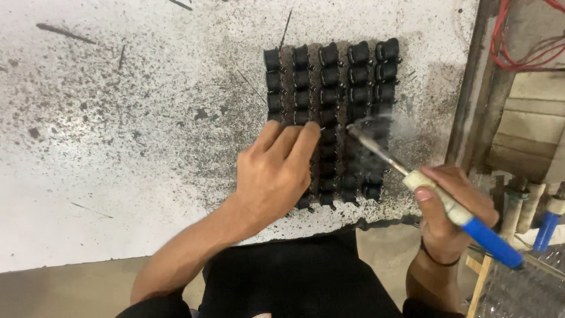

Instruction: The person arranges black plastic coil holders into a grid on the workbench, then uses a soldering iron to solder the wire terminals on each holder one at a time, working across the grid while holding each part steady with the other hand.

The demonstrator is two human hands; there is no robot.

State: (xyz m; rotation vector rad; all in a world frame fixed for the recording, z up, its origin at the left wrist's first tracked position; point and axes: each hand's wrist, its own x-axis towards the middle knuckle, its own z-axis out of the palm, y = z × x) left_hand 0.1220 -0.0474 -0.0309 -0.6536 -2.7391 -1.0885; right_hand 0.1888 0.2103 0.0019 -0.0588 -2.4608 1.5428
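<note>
Fingers [294,138] of your left hand [276,171] press flat together on the black parts [329,82] at bench [118,118] centre, so keep them steady while your right hand [453,206], clamped on the soldering iron [447,203], touches its tip at their three o'clock.

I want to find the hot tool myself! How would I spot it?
Start at the white, speckled table and find the block of small black parts lined up in rows. Just right of it, the right hand grips a soldering iron. It is the only long thing there, with a blue-and-cream handle and a smoking metal tip.
</note>
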